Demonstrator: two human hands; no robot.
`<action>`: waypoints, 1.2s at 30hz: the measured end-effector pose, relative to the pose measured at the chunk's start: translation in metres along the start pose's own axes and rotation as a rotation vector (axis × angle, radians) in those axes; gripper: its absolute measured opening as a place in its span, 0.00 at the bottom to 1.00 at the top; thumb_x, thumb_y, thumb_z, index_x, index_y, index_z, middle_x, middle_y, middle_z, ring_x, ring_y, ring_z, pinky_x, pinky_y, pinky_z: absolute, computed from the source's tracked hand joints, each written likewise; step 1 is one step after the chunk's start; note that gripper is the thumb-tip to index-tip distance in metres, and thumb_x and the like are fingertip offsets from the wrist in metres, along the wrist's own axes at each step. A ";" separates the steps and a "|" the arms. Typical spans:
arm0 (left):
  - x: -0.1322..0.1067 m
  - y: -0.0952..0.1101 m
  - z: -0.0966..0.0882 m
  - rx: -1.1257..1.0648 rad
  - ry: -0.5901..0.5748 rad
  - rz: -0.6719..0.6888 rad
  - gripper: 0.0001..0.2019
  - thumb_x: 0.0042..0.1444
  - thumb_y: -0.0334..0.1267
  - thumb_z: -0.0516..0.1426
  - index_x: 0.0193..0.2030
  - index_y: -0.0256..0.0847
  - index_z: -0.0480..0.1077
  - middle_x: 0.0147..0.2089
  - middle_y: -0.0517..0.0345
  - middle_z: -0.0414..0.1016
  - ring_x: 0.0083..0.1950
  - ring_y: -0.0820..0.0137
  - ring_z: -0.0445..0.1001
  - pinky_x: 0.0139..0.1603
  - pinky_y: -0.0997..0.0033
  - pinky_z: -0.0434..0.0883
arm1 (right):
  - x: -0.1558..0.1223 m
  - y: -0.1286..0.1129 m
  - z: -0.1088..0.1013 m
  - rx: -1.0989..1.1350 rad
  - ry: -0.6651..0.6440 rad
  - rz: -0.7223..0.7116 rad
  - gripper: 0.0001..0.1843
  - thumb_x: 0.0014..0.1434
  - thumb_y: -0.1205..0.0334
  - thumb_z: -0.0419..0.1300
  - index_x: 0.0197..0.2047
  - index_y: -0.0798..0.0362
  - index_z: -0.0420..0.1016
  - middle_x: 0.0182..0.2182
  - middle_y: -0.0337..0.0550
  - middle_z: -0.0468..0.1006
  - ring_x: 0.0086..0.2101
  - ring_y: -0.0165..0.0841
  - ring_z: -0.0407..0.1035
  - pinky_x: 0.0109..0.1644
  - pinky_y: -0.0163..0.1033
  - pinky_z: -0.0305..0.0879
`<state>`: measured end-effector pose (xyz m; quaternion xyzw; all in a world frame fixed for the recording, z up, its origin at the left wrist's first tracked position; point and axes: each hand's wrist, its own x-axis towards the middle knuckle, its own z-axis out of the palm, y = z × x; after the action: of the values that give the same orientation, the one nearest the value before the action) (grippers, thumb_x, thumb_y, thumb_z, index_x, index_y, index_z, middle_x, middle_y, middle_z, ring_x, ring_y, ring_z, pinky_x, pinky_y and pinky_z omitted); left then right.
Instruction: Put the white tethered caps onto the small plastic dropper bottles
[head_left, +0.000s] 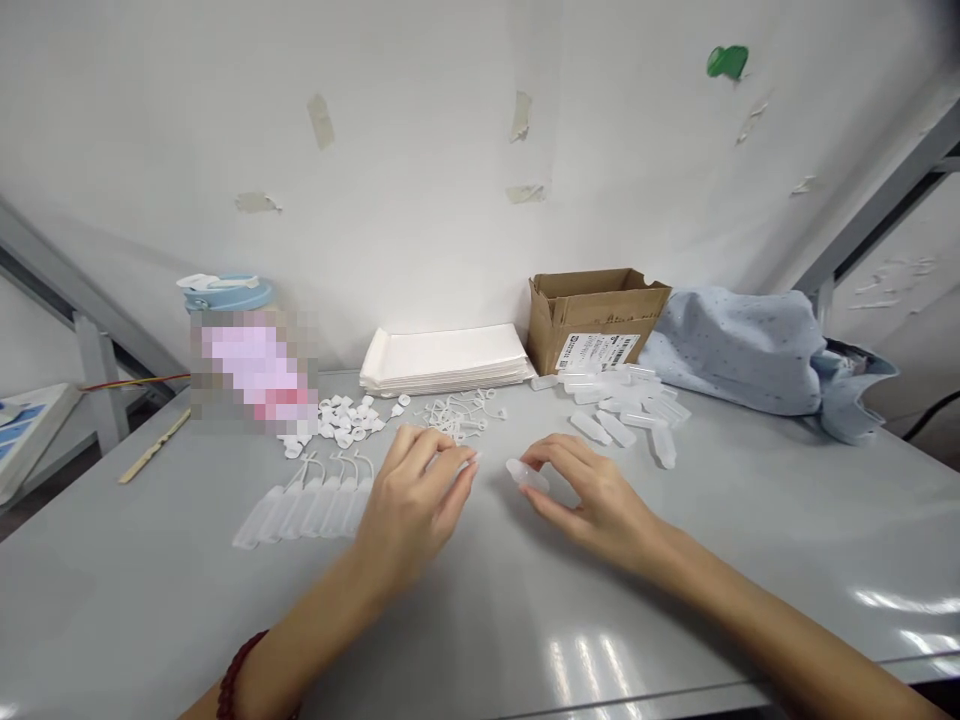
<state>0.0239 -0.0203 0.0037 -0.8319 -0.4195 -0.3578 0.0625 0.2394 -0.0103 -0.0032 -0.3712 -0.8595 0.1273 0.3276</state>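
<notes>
My right hand pinches a short translucent plastic tube between thumb and fingers, a little above the grey table. Facing it across a small gap, my left hand has thumb and forefinger pressed together. A tiny pale tip shows at those fingertips, too small to name. Left of that hand lies a row of translucent tubes with white cord loops, partly hidden by the hand. Beyond it are a tangle of loose white loops and a pile of small white caps. More loose translucent tubes are heaped behind my right hand.
At the wall stand a stack of white padded envelopes and an open cardboard box. Light blue cloth is bunched at right. A blue-lidded container, partly blurred out, and a wooden stick are at left.
</notes>
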 end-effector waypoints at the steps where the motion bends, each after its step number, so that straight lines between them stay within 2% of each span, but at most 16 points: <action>1: -0.001 0.003 0.001 -0.029 0.008 0.008 0.06 0.61 0.29 0.52 0.39 0.37 0.71 0.34 0.54 0.70 0.38 0.66 0.63 0.39 0.65 0.67 | -0.001 0.000 0.002 0.010 0.010 -0.023 0.06 0.60 0.67 0.57 0.42 0.53 0.67 0.35 0.47 0.76 0.37 0.38 0.69 0.41 0.44 0.68; 4: -0.004 0.009 0.006 -0.083 0.019 0.019 0.06 0.61 0.27 0.53 0.40 0.37 0.71 0.34 0.54 0.69 0.39 0.66 0.63 0.38 0.65 0.67 | -0.005 -0.002 0.008 0.020 0.041 -0.094 0.07 0.60 0.68 0.57 0.43 0.54 0.66 0.35 0.47 0.75 0.37 0.38 0.69 0.40 0.44 0.69; 10: -0.004 0.011 0.009 -0.127 -0.083 0.101 0.07 0.59 0.25 0.53 0.40 0.36 0.70 0.34 0.53 0.70 0.37 0.66 0.64 0.37 0.64 0.67 | -0.008 -0.003 0.012 0.058 0.063 -0.145 0.08 0.60 0.67 0.57 0.44 0.54 0.66 0.35 0.48 0.75 0.36 0.36 0.70 0.38 0.40 0.70; 15: -0.004 0.012 0.010 0.019 -0.023 0.231 0.07 0.59 0.26 0.53 0.44 0.33 0.69 0.36 0.49 0.72 0.38 0.63 0.66 0.35 0.62 0.68 | -0.007 -0.004 0.011 0.036 0.059 -0.138 0.07 0.60 0.68 0.57 0.44 0.56 0.67 0.35 0.49 0.75 0.35 0.37 0.70 0.37 0.40 0.71; 18: -0.004 0.013 0.013 0.027 0.030 0.280 0.09 0.59 0.23 0.53 0.45 0.31 0.68 0.36 0.48 0.73 0.39 0.63 0.67 0.36 0.62 0.70 | -0.008 -0.004 0.012 0.046 0.058 -0.131 0.06 0.60 0.68 0.56 0.43 0.57 0.67 0.33 0.49 0.75 0.34 0.37 0.71 0.36 0.40 0.71; 20: -0.005 0.013 0.015 -0.029 0.057 0.264 0.10 0.59 0.22 0.52 0.46 0.31 0.69 0.36 0.47 0.73 0.39 0.63 0.67 0.36 0.62 0.71 | -0.010 -0.005 0.013 0.064 0.052 -0.097 0.08 0.60 0.67 0.57 0.44 0.57 0.67 0.33 0.49 0.75 0.34 0.37 0.72 0.36 0.40 0.71; 24: -0.005 0.013 0.015 -0.144 0.124 0.218 0.10 0.57 0.21 0.55 0.45 0.35 0.70 0.36 0.49 0.74 0.39 0.65 0.67 0.37 0.63 0.72 | -0.012 -0.005 0.016 0.107 0.088 -0.038 0.18 0.60 0.66 0.58 0.53 0.57 0.62 0.36 0.49 0.76 0.35 0.36 0.74 0.39 0.39 0.72; 30: -0.007 0.014 0.014 -0.146 0.195 0.219 0.12 0.54 0.20 0.58 0.43 0.36 0.70 0.38 0.50 0.76 0.39 0.64 0.69 0.36 0.61 0.72 | -0.010 -0.006 0.015 0.117 0.114 -0.111 0.12 0.61 0.68 0.57 0.49 0.56 0.67 0.35 0.49 0.77 0.36 0.35 0.73 0.40 0.39 0.72; 33: -0.009 0.015 0.015 -0.141 0.184 0.219 0.13 0.54 0.20 0.58 0.44 0.37 0.70 0.39 0.50 0.76 0.40 0.63 0.69 0.37 0.60 0.71 | -0.008 -0.007 0.015 0.199 0.147 -0.063 0.12 0.60 0.69 0.58 0.48 0.57 0.68 0.35 0.49 0.77 0.36 0.34 0.75 0.41 0.38 0.73; 36: -0.009 0.016 0.016 -0.158 0.162 0.224 0.14 0.53 0.19 0.58 0.44 0.36 0.70 0.40 0.49 0.76 0.41 0.62 0.69 0.38 0.59 0.71 | -0.007 -0.009 0.013 0.298 0.157 0.048 0.11 0.58 0.68 0.59 0.46 0.56 0.70 0.37 0.48 0.78 0.36 0.33 0.75 0.43 0.38 0.73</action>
<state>0.0410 -0.0298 -0.0102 -0.8442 -0.2885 -0.4463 0.0700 0.2290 -0.0211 -0.0121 -0.3478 -0.7937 0.2315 0.4421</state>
